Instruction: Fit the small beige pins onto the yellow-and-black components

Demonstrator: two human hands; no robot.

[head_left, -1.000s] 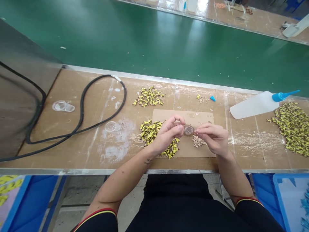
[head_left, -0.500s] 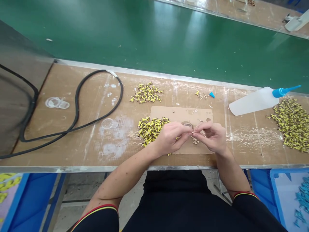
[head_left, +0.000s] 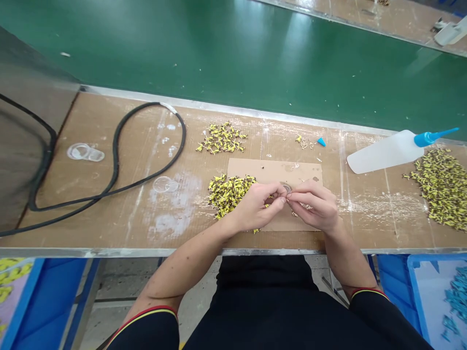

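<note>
Both my hands at work low over the bench, fingertips meeting: left hand (head_left: 257, 206) closed thumb to finger, right hand (head_left: 317, 206) likewise pinched; whatever lies between the tips is too small and hidden to tell. Left of and partly behind my left hand, a dense heap of yellow pieces (head_left: 231, 194), tiny, angular, bright yellow with dark brown ends, surfaces slightly shiny, lying at all angles. Under and beside my right fingers, a scatter of pale bits (head_left: 295, 214), cream-coloured, thin and knobbly, partly covered by the hand. Just beyond my joined fingertips, a small round dish (head_left: 287, 187), greyish, mostly masked by the fingers. Beneath both hands, a flat cardboard sheet (head_left: 277, 168), matt tan, stained near its far right corner. Farther off, ahead of my left hand, a looser yellow cluster (head_left: 223, 138); ahead of my right, a smooth blue cone (head_left: 321, 142). Well to my right, a translucent white plastic bottle (head_left: 386, 153) on its side, blue tapering nozzle (head_left: 425, 140); well to my left, a looped black rubbery cable (head_left: 116, 160)
</note>
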